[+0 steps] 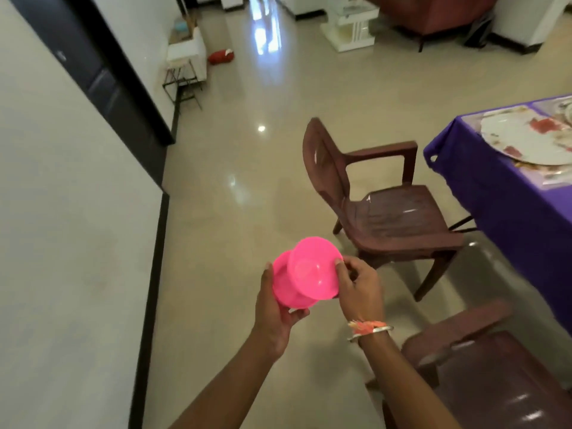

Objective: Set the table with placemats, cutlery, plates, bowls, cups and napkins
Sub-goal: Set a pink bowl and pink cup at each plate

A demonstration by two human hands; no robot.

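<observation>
A white wall (62,243) fills the left. Above the shiny floor (232,196), the left hand (275,314) grips one pink bowl (283,287) with curled fingers. The right hand (359,289) pinches the rim of a second pink bowl (312,270) stacked in it. A far brown chair (387,212) and a near brown chair (495,373) stand before the purple-clothed tabletop (495,196), which holds a floral plate (526,140).

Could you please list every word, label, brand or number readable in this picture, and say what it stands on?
None can be read.
The pink plastic bowls, held by the left hand and right hand, show no lettering.
The white floral-patterned plate on the purple tablecloth carries only blurred pattern; any marks there are too blurred to read.
</observation>
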